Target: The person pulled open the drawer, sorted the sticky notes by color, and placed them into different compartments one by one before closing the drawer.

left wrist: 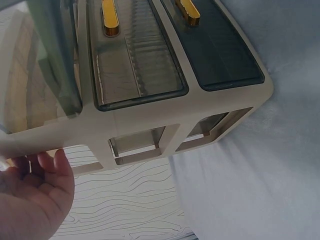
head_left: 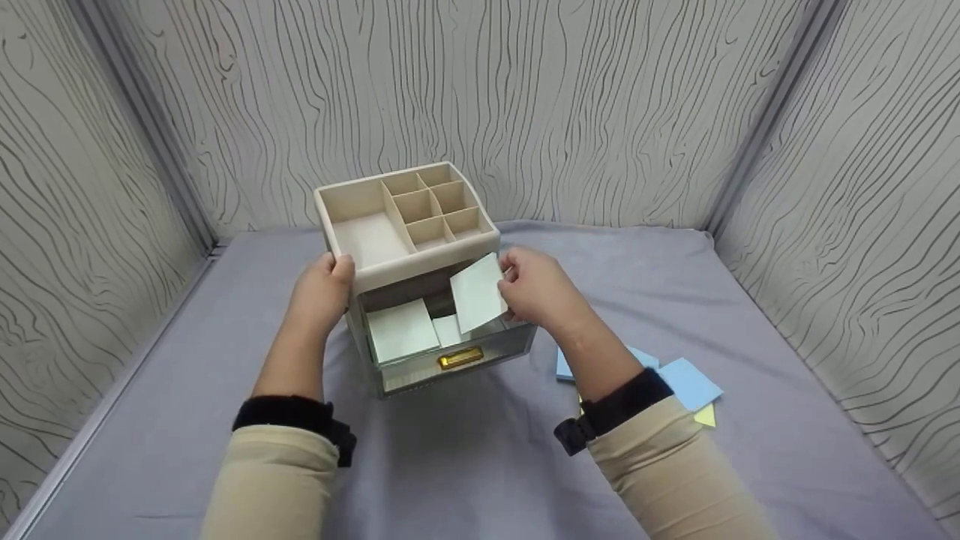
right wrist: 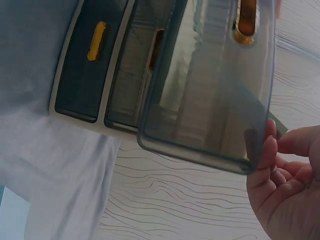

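Observation:
A cream desktop drawer organizer (head_left: 427, 259) stands on the cloth, its clear top drawer (head_left: 495, 343) pulled out. My left hand (head_left: 322, 289) grips its left upper edge, the fingers curled at a side opening in the left wrist view. Over the drawer's right part, my right hand (head_left: 538, 289) pinches a pale green sticky note pad (head_left: 477, 294), held tilted. Inside the drawer lies another pale green pad (head_left: 402, 330) on the left, with a smaller pale piece (head_left: 447, 330) beside it. The right wrist view shows the thumb and fingers (right wrist: 287, 192) at the drawer's corner.
Blue sticky note pads (head_left: 688, 382) and a bit of yellow paper (head_left: 705, 415) lie right of the organizer, partly hidden by my right forearm. Two lower drawers with gold handles (left wrist: 110, 17) are closed. Wood-grain patterned walls (head_left: 600, 112) enclose the grey cloth-covered table (head_left: 480, 465).

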`<state>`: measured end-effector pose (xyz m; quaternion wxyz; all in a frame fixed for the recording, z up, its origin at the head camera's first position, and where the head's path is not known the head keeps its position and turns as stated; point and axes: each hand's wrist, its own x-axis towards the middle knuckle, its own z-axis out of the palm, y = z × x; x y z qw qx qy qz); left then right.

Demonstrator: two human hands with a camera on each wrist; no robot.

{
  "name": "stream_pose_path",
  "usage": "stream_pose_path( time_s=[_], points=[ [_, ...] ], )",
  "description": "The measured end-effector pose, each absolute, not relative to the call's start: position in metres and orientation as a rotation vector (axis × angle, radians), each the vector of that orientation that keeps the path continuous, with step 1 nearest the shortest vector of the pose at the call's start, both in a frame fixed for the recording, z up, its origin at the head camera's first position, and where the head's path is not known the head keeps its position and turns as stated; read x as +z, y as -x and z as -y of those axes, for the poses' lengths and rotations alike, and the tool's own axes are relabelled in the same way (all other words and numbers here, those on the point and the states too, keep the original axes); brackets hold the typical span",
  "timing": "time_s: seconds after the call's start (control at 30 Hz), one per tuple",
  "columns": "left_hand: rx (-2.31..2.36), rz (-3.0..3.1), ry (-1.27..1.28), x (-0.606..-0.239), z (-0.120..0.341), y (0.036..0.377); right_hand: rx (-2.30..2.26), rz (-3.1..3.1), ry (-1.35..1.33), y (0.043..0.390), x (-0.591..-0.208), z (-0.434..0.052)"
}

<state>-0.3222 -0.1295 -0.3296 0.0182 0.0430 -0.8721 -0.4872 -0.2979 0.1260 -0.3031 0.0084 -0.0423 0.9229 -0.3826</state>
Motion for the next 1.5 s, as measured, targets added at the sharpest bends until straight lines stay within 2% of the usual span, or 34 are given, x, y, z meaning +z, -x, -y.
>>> stream_pose_path(
  time_s=[0.77,1.03,1.5],
  points=[
    [-1.507,2.7,-0.119,-0.333,0.128,0.326,-0.905,-2.928,0.186,0.305,-0.311,-0.1],
    [-1.497,2.697,-0.124,-0.332,0.129,0.326,-0.713,-3.028,0.289,0.309,-0.315,-0.095],
    [-1.528,2.678,-0.141,-0.332,0.129,0.324,-0.441,-3.077,0.3,0.305,-0.319,-0.087]
  ],
)
